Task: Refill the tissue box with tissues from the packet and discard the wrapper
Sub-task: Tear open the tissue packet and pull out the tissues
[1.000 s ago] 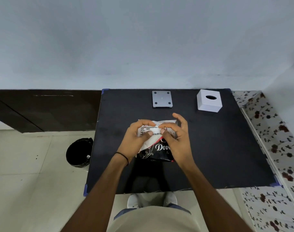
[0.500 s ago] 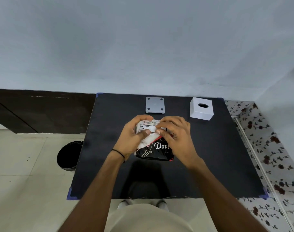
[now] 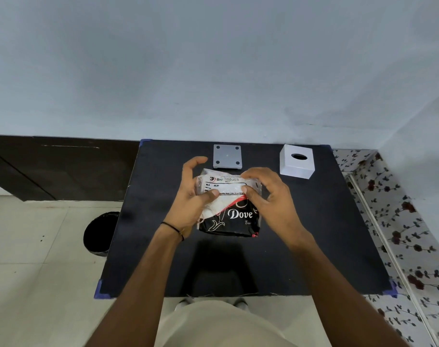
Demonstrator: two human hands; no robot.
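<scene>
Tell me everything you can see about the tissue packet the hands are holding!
The tissue packet is a soft, crinkly plastic pack. Its far end is clear with a white label reading "Big Tissues"; its near end is black with white "Dove" lettering, swirls and red trim. White tissues show through the clear part. It looks sealed, and it sits over the middle of the black table, label end away from the person. The left hand grips its left side, thumb on top; the right hand pinches its top right.

We can read two things on the tissue packet (image 3: pixel 228 206). Near the top, on the white part, it says "BIG TISSUES". Lower down, on the black part, big white letters say "Dove". The small print under the top words is too blurry.
</scene>
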